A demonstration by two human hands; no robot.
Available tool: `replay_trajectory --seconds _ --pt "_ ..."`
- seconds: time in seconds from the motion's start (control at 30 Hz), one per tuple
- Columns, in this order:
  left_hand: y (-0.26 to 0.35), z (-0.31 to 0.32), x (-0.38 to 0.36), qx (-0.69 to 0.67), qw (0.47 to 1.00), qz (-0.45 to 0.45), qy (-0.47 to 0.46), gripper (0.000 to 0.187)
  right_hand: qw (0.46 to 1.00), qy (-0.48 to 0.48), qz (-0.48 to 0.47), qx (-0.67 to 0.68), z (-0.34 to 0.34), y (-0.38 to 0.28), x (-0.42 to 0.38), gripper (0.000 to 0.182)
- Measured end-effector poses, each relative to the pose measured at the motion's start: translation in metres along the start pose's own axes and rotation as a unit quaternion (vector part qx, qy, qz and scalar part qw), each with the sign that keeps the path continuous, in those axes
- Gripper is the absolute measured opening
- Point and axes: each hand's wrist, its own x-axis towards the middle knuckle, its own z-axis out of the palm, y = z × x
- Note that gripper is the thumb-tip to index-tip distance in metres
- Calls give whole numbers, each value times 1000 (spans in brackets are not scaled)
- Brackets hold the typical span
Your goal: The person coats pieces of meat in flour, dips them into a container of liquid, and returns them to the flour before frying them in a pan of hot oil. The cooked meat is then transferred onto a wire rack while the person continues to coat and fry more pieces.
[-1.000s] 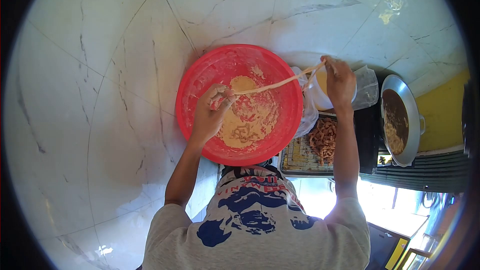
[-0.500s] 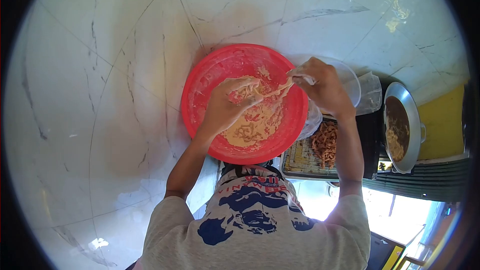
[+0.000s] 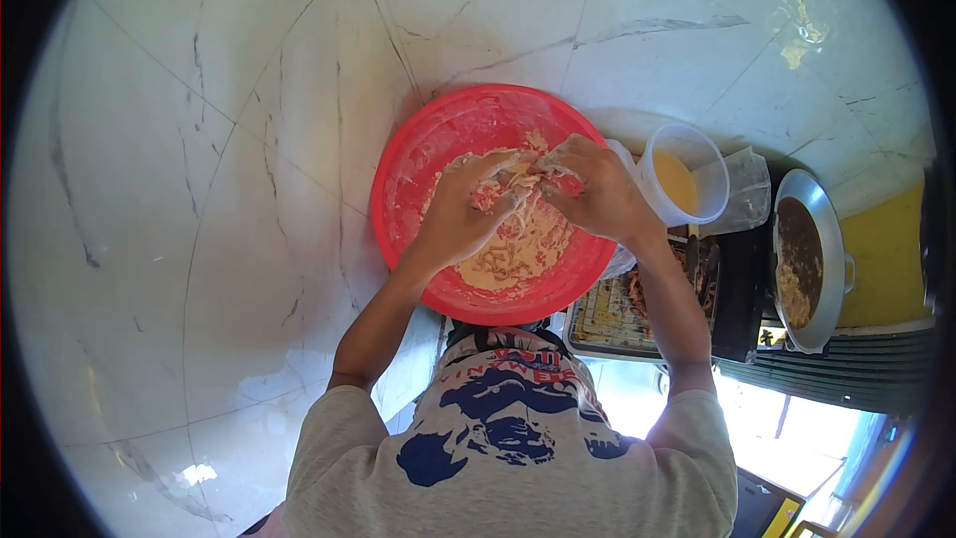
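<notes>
A red basin [image 3: 396,164] holds pale flour [image 3: 538,239] with several coated strips [image 3: 498,261] lying in it. My left hand [image 3: 466,209] is over the basin, its floury thumb and fingers closed on pale, flour-coated strips [image 3: 521,179]. Facing it from the right, my right hand [image 3: 602,194] pinches the same strips, fingertips close to those of the left. The strips hang between both hands above the flour; what kind of food they are I cannot tell.
Right of the basin stands a clear plastic tub [image 3: 719,179] with yellow liquid. A rack tray [image 3: 605,317] bears browned fried pieces [image 3: 637,291], partly behind my right arm. Farther right is a metal wok [image 3: 835,259] with dark oil and pale food. Marble-patterned tiles [image 3: 249,239] surround the left side.
My right hand has moved left and down from the basin's right rim to meet my left hand. The strip stretched between them is now bunched together. The tub shows more fully.
</notes>
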Motion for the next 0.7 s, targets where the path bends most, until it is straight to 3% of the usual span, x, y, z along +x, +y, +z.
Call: replay_trajectory --seconds 0.07,0.17,0.27,0.37,0.47,0.57,0.7 --pt "-6 -9 -1 8 999 30 -27 27 1000 -3 4 -16 6 7 -4 25" --pt "8 -18 -5 -85 992 -97 -7 19 999 -7 13 -28 19 22 -17 23" --pt "2 -28 -8 -101 994 -34 29 18 998 -21 47 -26 28 36 -31 22" --pt "-1 -41 -13 -117 991 -33 50 18 997 -25 60 -35 32 54 -46 24" --pt "2 -52 -18 -175 978 -71 88 17 997 -20 78 -21 35 77 -60 24" --pt "-13 -63 -26 -151 970 -99 163 17 993 -30 113 5 32 90 -70 25" --pt "-21 -63 -30 -139 967 -132 168 19 984 -39 162 62 19 77 -63 26"
